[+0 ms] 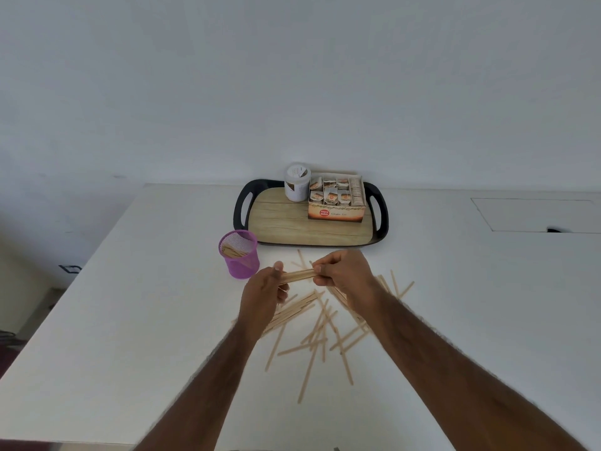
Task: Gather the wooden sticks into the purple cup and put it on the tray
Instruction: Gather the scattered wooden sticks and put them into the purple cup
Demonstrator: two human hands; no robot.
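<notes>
A small bundle of wooden sticks (298,275) is held level above the table, one end in my left hand (265,292) and the other in my right hand (343,271). Several more loose wooden sticks (320,327) lie scattered on the white table under and in front of my hands. The purple mesh cup (240,253) stands upright to the left of my left hand, with several sticks inside it. Behind it sits the black-rimmed tray (283,219) with a wood-pattern floor.
On the tray stand a white jar (297,182) and an open box of tea sachets (336,200), filling its back right part. The white table (130,320) ends at a wall behind the tray. A rectangular hatch (533,214) is set in the tabletop at the right.
</notes>
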